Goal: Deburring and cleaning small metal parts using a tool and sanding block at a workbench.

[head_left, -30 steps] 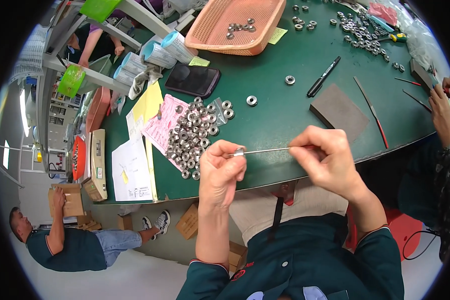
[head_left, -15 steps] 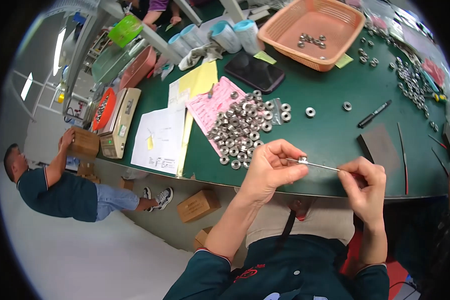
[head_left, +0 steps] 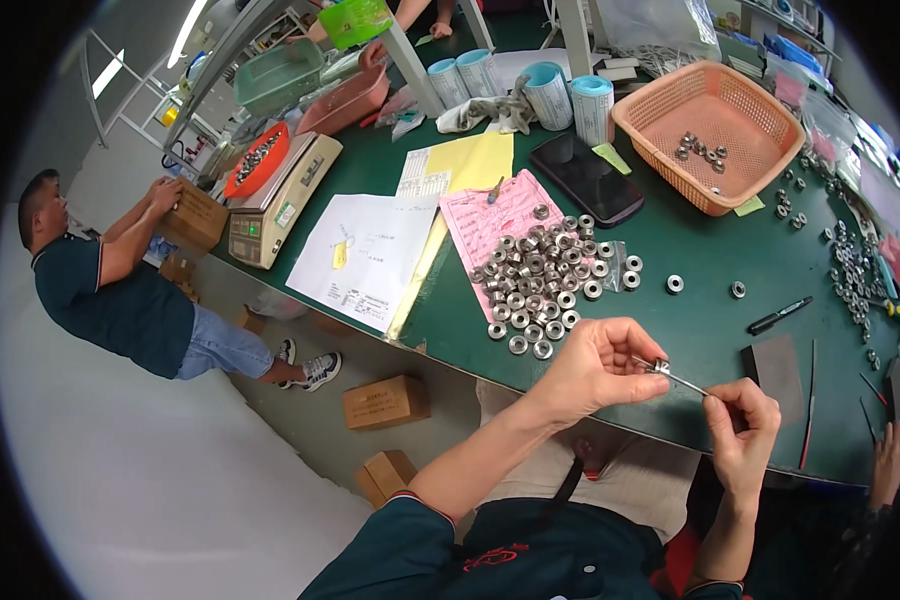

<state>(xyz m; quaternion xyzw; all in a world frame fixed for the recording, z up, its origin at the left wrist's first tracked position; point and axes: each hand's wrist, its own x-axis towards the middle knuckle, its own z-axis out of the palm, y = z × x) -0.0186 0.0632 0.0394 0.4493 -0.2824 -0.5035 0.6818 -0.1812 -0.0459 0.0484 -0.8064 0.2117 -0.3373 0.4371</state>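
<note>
My left hand pinches a small silver ring-shaped metal part at the tip of a thin metal rod. My right hand grips the rod's other end, just below and right of the left hand. Both hands hover over the near edge of the green table. A pile of several similar silver rings lies on the table just beyond my left hand, partly on a pink sheet of paper.
An orange basket with a few rings stands at the back right, a black phone beside it. A black marker, a grey pad, papers and a scale lie about. A person holding a cardboard box stands at left; boxes sit on the floor.
The view has swung left and the pile now lies further right in it. My hands have drawn closer together along the rod, and the left hand now holds a ring at its tip.
</note>
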